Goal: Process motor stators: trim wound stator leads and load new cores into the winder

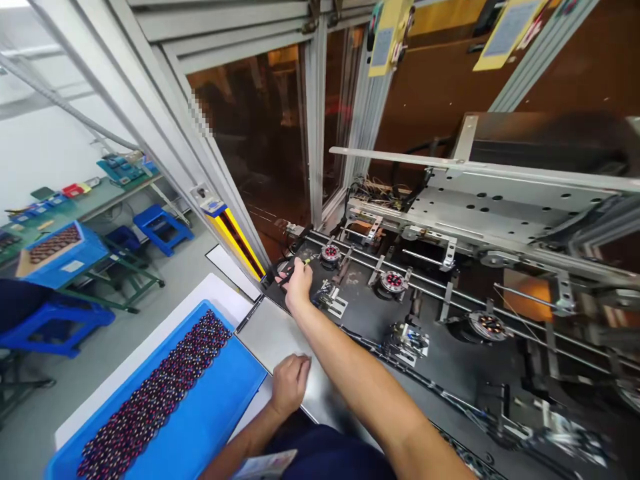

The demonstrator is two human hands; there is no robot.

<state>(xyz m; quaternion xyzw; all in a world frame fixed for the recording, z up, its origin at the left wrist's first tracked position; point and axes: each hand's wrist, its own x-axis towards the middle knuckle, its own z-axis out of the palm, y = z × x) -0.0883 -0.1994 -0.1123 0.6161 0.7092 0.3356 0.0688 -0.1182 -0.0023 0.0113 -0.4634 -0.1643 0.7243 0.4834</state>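
My right hand (pixel 299 285) reaches over the far left corner of the black machine bed (pixel 357 293), fingers closed around a dark slim tool (pixel 284 277). A yellow-green bit shows just beyond the fingers; the tool's exact kind is unclear. Close by on the right, a round part with a red-and-black ring (pixel 331 253) sits in a fixture. My left hand (pixel 290 385) rests as a loose fist on the bare metal ledge (pixel 273 333), with nothing visible in it. Farther along the bed are a second ringed part (pixel 393 282) and a third (pixel 489 325).
A blue tray (pixel 215 407) at lower left holds many dark round parts (pixel 160 393). Aluminium frame posts (pixel 313 127) and a yellow safety strip (pixel 240 243) stand beside my right hand. Rails, clamps (pixel 407 340) and cables cross the bed. Blue stools (pixel 163 227) stand behind.
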